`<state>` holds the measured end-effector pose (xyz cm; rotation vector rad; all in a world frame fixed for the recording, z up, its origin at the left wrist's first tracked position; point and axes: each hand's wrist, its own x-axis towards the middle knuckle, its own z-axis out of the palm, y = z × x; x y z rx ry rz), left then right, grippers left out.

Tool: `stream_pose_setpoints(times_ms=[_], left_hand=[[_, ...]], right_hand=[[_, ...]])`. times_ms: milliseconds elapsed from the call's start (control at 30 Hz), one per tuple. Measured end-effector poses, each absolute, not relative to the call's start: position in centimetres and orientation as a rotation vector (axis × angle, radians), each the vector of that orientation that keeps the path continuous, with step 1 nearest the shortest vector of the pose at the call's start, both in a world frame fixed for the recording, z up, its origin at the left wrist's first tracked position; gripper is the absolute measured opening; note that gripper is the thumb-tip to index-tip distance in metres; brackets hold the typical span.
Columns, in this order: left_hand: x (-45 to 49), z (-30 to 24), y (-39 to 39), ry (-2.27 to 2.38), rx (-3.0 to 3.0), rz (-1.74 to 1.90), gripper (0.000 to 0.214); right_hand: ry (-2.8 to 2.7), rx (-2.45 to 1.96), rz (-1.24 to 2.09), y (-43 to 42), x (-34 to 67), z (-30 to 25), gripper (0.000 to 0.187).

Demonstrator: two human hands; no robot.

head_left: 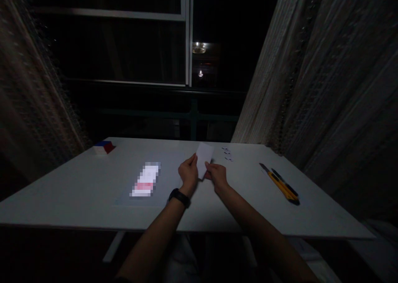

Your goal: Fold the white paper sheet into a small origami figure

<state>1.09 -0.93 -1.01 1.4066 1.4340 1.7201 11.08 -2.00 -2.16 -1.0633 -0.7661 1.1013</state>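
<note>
White paper (pixel 204 155) between left hand (pixel 188 173) and right hand (pixel 219 176); long axis pointing away; each grip pinching an edge

On tbl (pixel 77 192): phone (pixel 145 180) L of paper (pixel 204 156), cutter (pixel 282 186) R, cube (pixel 103 147) back L; window (pixel 188 34) behind.

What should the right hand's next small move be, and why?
Probably slide the right hand slightly up the right side of the white paper: it pinches low on that side, leaving the upper right corner free, while the left hand grips the left side a little higher. That would likely even out the hold.
</note>
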Motion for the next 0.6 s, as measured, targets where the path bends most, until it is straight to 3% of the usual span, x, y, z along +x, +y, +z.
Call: stream_pose_setpoints(times_ms=[267,433,600], left_hand=[[0.95,-0.98,-0.79,1.443,1.384,1.732,0.025],[0.67,-0.94,-0.79,1.465,1.393,1.729,0.026],[0.47,-0.90,-0.69,1.532,1.379,1.694,0.026]], right_hand=[[-0.883,-1.131,0.938,-1.57,11.14,-2.83,0.024],[-0.925,-1.159,1.096,-2.00,10.89,-2.53,0.024],[-0.994,-1.199,0.946,-1.97,10.79,-2.86,0.024]])
